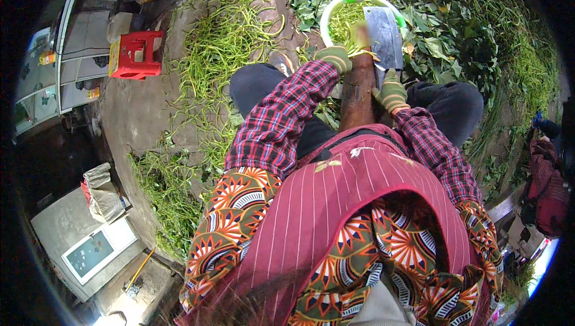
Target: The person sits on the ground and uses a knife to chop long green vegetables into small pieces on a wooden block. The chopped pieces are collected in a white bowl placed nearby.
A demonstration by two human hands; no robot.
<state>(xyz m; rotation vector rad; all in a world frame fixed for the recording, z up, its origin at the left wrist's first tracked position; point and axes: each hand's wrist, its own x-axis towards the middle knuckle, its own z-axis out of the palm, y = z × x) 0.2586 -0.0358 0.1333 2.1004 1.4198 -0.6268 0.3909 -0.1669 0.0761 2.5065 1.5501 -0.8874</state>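
A cleaver (384, 34) with a broad grey blade stands to the right of a brown wooden log (357, 89) between my knees. My right hand (392, 92), in a green striped glove, is closed around its handle. On the log's far end, a small bunch of green stems (362, 51) sticks out from my left hand (334, 58), gloved alike and closed on it. Just beyond is a white basin (325, 19) with green patches on its rim, holding chopped green pieces (348, 14). The blade covers part of the basin's right side.
Long loose green stems (224, 41) lie over the ground at left. Heaps of green leaves (446, 32) spread at right. A red plastic stool (136, 55) stands at far left, near glass-panelled cabinets (78, 56). Another person's maroon clothing (545, 188) shows at the right edge.
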